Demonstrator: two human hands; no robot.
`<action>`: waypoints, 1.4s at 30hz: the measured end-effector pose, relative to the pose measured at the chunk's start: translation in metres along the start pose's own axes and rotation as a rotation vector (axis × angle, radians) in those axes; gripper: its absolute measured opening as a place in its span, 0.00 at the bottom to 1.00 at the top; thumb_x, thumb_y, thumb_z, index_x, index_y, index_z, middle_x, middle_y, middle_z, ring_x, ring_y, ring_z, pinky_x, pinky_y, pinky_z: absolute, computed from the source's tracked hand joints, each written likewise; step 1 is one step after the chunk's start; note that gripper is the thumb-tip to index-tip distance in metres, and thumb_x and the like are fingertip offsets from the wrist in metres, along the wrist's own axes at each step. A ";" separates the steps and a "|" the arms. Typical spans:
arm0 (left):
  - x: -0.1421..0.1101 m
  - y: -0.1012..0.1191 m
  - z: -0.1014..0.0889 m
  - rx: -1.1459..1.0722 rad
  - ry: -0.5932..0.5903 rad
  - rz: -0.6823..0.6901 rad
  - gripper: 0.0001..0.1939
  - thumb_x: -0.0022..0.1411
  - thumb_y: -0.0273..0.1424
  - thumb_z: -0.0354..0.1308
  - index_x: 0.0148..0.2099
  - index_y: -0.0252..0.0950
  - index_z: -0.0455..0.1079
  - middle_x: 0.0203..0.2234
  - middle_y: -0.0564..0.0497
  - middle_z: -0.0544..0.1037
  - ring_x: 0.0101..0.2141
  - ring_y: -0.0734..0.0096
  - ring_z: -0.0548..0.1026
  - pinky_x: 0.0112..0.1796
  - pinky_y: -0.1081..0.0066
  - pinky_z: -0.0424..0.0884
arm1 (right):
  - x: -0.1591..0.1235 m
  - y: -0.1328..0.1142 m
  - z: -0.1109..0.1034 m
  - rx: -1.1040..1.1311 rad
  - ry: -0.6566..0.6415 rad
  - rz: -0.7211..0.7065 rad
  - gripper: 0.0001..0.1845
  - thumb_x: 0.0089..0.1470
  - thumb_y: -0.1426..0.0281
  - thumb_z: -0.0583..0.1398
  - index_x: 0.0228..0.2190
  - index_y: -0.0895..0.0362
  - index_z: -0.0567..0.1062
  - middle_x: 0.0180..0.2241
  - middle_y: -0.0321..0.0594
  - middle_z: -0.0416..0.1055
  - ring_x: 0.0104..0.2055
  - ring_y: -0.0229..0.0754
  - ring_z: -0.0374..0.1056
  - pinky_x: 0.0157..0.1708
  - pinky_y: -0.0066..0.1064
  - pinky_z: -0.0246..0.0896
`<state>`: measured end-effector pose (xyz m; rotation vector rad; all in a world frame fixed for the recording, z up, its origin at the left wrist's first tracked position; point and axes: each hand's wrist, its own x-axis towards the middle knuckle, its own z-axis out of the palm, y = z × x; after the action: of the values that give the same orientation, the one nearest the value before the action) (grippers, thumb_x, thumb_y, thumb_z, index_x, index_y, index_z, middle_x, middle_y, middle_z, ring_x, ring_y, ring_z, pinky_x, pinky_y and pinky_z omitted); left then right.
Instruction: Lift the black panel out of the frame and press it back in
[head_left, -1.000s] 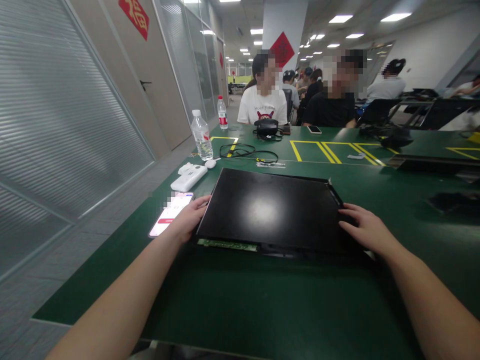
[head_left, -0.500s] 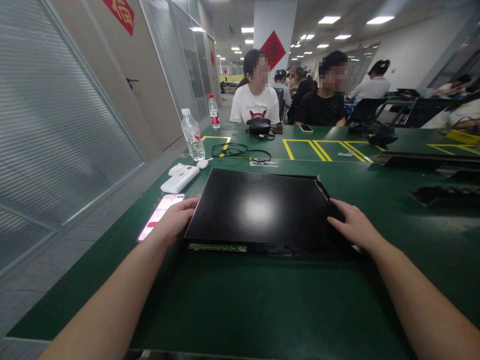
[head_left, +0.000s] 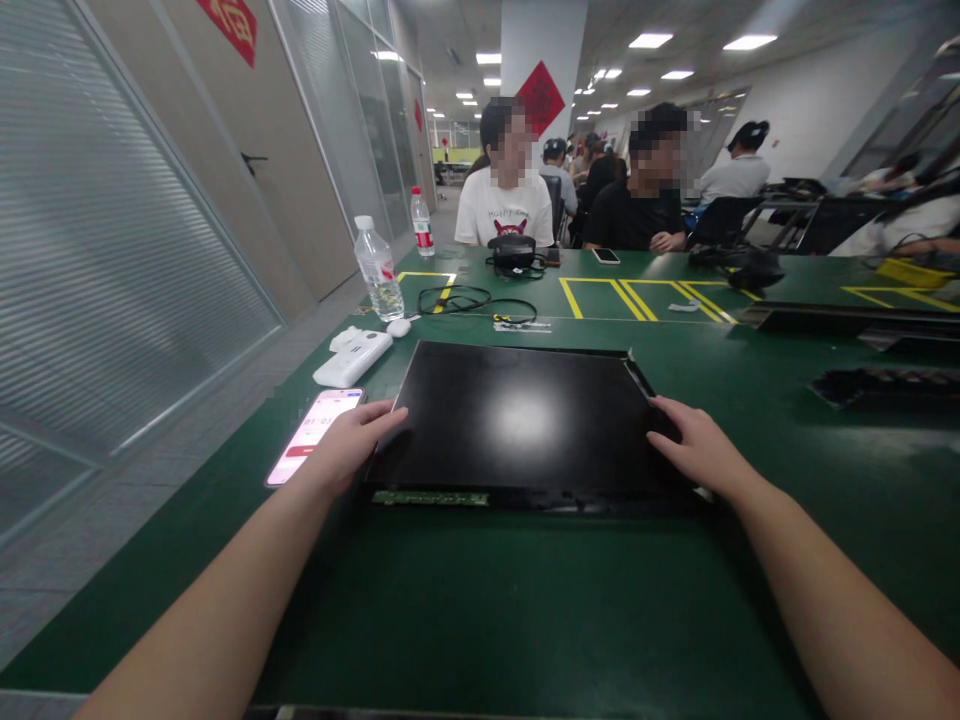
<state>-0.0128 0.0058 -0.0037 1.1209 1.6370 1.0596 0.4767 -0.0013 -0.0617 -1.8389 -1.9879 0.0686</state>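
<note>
Ribbed, frosted glass partitions and a smooth beige door run along our left, while rows of white ceiling lights recede behind two people facing our side, one in a white printed shirt and one in a black shirt. Before us spreads a matte green tabletop, marked at its far side with straight strips of yellow tape. At its middle, a glossy black panel, thin and rectangular, lies over a black frame whose raised rim shows past the panel's right edge, and a soft round glare sits on the sheen. Along the near edge we see a narrow green circuit strip. Our left hand touches the left edge, its thumb lapping onto the slick face; our right hand meets the right edge with its fingers spread along the rim. We cannot tell whether either hand's fingers grip the panel or only steady it, since the undersides are hidden. Just beside our left hand rests a flat, lit phone, with a rounded white plastic device beyond it, then a clear, ridged water bottle standing upright near a loosely looped black cable
</note>
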 end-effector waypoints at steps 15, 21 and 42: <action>-0.012 0.002 0.010 0.099 0.003 0.182 0.30 0.42 0.45 0.77 0.47 0.37 0.81 0.50 0.41 0.83 0.51 0.42 0.80 0.51 0.55 0.77 | 0.001 -0.001 -0.001 0.081 0.039 0.054 0.30 0.57 0.58 0.58 0.58 0.58 0.75 0.60 0.54 0.72 0.63 0.60 0.68 0.64 0.56 0.61; -0.011 0.002 0.008 0.088 -0.025 0.268 0.28 0.45 0.47 0.76 0.46 0.37 0.80 0.62 0.40 0.76 0.58 0.40 0.76 0.57 0.52 0.73 | 0.003 0.000 -0.003 0.112 0.081 0.205 0.29 0.55 0.55 0.59 0.52 0.57 0.80 0.60 0.55 0.73 0.46 0.56 0.77 0.53 0.52 0.72; -0.011 0.004 0.008 -0.255 -0.035 0.165 0.32 0.45 0.39 0.76 0.53 0.38 0.76 0.45 0.44 0.86 0.48 0.47 0.83 0.45 0.57 0.82 | 0.007 -0.007 -0.027 1.033 0.153 0.443 0.18 0.43 0.60 0.68 0.39 0.52 0.83 0.41 0.45 0.83 0.45 0.56 0.79 0.44 0.46 0.75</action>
<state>-0.0019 -0.0021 0.0000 1.1103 1.3546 1.3068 0.4795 -0.0020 -0.0334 -1.4341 -1.0348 0.8721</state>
